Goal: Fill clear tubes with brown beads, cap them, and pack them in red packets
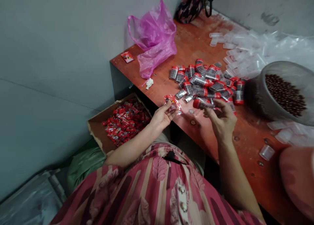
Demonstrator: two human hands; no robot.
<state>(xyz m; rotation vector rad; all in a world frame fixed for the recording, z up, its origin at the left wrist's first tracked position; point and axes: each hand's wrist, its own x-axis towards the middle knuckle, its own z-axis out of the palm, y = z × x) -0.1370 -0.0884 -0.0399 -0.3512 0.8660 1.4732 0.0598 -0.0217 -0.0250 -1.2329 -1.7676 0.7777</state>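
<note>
My left hand (163,117) pinches a red printed clear wrapper (173,104) over the table's front edge. To its right, my right hand (222,118) holds a small clear tube with a red cap (202,104) between thumb and fingers, its cap pointing left toward the wrapper. The two are apart. Just behind lies a pile of red-capped tubes (198,81) with dark contents. Below my left forearm, an open cardboard box (96,128) holds many red wrapped packs (125,120).
The orange-red table (186,45) bears a pink plastic bag (157,35), a flat red packet (127,57), a dark patterned bag (191,7), loose clear tubes (255,51) and a tub (255,91) of brown balls. A pinkish rounded object (298,179) stands at the right.
</note>
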